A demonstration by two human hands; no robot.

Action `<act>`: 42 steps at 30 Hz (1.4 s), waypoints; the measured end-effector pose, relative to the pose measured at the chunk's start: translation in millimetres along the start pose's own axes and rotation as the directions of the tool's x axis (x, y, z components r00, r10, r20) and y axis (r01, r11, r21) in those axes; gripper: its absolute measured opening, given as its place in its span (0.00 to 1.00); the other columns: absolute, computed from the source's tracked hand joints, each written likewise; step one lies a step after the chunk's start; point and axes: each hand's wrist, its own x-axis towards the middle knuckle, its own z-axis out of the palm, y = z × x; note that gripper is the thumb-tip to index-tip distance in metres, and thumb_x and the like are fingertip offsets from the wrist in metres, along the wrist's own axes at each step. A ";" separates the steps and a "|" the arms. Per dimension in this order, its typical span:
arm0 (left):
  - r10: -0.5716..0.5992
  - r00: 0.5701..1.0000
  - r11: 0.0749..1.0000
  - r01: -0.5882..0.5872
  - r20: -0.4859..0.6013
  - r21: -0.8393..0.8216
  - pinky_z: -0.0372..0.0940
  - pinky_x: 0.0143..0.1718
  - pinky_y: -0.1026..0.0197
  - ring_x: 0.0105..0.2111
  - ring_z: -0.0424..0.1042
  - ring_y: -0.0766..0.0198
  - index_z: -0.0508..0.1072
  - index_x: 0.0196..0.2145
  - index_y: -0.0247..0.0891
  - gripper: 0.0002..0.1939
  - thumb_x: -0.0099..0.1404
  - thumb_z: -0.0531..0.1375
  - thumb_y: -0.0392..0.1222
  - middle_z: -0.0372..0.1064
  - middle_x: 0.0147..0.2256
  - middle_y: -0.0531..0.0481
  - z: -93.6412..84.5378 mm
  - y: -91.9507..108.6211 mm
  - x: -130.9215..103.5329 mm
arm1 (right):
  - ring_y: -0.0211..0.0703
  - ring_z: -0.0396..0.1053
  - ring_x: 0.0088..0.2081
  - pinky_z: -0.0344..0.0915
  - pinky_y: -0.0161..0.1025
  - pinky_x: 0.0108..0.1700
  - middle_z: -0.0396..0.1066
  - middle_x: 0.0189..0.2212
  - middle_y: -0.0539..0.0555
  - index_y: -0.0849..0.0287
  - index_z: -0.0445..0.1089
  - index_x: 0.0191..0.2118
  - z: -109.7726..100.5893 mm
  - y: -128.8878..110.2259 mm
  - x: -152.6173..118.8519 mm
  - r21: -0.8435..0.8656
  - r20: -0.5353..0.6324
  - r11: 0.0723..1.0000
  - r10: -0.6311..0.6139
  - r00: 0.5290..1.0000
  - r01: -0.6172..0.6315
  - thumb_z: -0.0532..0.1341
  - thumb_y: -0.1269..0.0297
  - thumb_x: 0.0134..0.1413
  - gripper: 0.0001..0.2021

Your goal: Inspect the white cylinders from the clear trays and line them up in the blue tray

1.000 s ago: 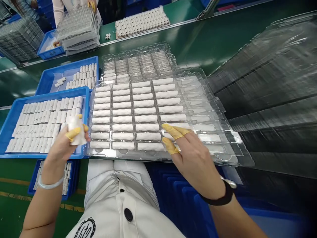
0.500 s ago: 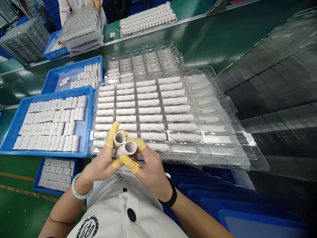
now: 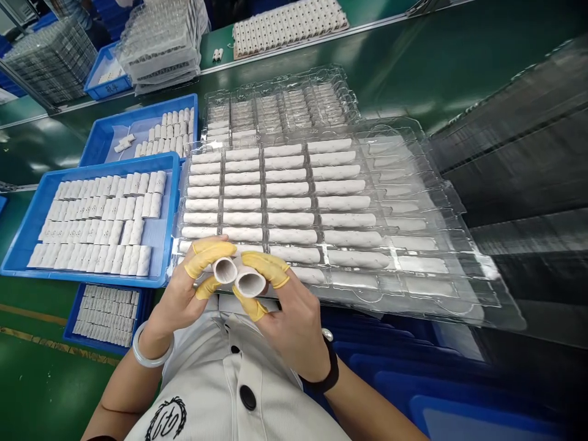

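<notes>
Two white hollow tubes are held side by side in front of my waist, their open ends facing up toward me. My left hand (image 3: 195, 282), in yellow finger cots, grips the left tube (image 3: 225, 271) between thumb and fingers. The right tube (image 3: 250, 283) is pinched by my right hand (image 3: 280, 300), whose thumb and fingers also wear yellow cots. Both hands are over the front edge of a clear plastic tray (image 3: 362, 293), which holds rows of white tubes in its slots. The lower parts of the held tubes are partly hidden by my fingers.
To the left is a blue bin (image 3: 87, 283) with rows of short white tubes. Another blue bin (image 3: 138, 109) lies behind it, and a smaller one (image 3: 68, 327) below. More clear trays (image 3: 285, 79) lie behind. Dark sheeting (image 3: 514, 184) hangs at right; blue bins (image 3: 441, 404) are stacked below.
The two tubes have come slightly apart at their ends and turned level with each other. My left fingers now wrap over the left tube. The view has shifted a little.
</notes>
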 end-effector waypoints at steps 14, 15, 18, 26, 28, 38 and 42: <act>0.017 0.998 1.000 -0.017 -0.052 0.007 0.62 0.59 0.48 0.58 0.66 0.52 0.67 0.61 0.47 0.27 0.66 0.59 0.30 0.70 0.55 0.42 1.7 -5.4 -3.4 | 0.46 0.77 0.45 0.77 0.42 0.45 0.77 0.42 0.59 0.58 0.68 0.51 3.9 5.3 1.1 -0.041 -0.040 0.999 -0.004 0.999 0.002 0.61 0.72 0.60 0.14; 0.015 0.999 1.000 -0.014 -0.051 0.006 0.62 0.59 0.47 0.58 0.66 0.52 0.67 0.61 0.47 0.27 0.66 0.59 0.30 0.70 0.55 0.42 1.7 -5.8 -3.3 | 0.46 0.77 0.45 0.77 0.42 0.45 0.77 0.42 0.59 0.58 0.68 0.51 4.9 5.9 0.7 -0.036 -0.043 0.999 -0.005 0.999 0.003 0.61 0.72 0.60 0.14; 0.009 0.998 1.000 -0.010 -0.057 -0.008 0.61 0.59 0.45 0.59 0.65 0.50 0.68 0.60 0.48 0.27 0.66 0.59 0.30 0.70 0.54 0.42 2.0 -6.1 -2.8 | 0.46 0.76 0.46 0.76 0.42 0.45 0.77 0.42 0.60 0.58 0.68 0.52 6.8 7.3 -0.3 -0.028 -0.050 1.000 -0.005 0.999 0.003 0.61 0.72 0.60 0.15; -0.304 0.950 0.928 0.278 -0.076 -0.249 0.66 0.48 0.56 0.44 0.72 0.58 0.77 0.48 0.44 0.17 0.61 0.66 0.34 0.74 0.43 0.46 0.1 8.1 4.4 | 0.39 0.71 0.30 0.71 0.37 0.33 0.74 0.32 0.52 0.57 0.71 0.41 -4.0 2.5 7.4 0.242 0.126 0.928 0.261 0.957 -0.284 0.66 0.66 0.56 0.08; -0.501 0.865 0.762 0.427 -0.026 -0.487 0.69 0.41 0.60 0.38 0.74 0.60 0.77 0.43 0.40 0.14 0.58 0.70 0.40 0.75 0.39 0.47 2.8 11.8 7.9 | 0.35 0.66 0.25 0.66 0.34 0.26 0.71 0.27 0.49 0.58 0.71 0.38 -7.4 2.2 11.5 0.461 0.325 0.691 0.452 0.831 -0.556 0.70 0.58 0.50 0.13; -0.833 0.323 -0.334 0.353 0.449 -0.874 0.73 0.29 0.69 0.29 0.78 0.68 0.73 0.37 0.31 0.17 0.76 0.46 0.38 0.77 0.32 0.46 22.9 15.6 26.3 | 0.27 0.66 0.17 0.65 0.22 0.19 0.71 0.19 0.46 0.64 0.72 0.30 1.0 16.5 16.9 0.599 0.801 -0.575 0.437 0.410 -0.557 0.65 0.60 0.60 0.12; -0.834 0.264 -0.404 0.304 0.484 -0.862 0.73 0.24 0.70 0.26 0.77 0.67 0.71 0.38 0.30 0.20 0.77 0.43 0.40 0.76 0.30 0.45 22.8 19.0 32.6 | 0.27 0.70 0.18 0.68 0.21 0.20 0.73 0.20 0.47 0.64 0.71 0.30 0.9 19.0 18.0 0.558 0.829 -0.671 0.416 0.375 -0.488 0.56 0.63 0.69 0.16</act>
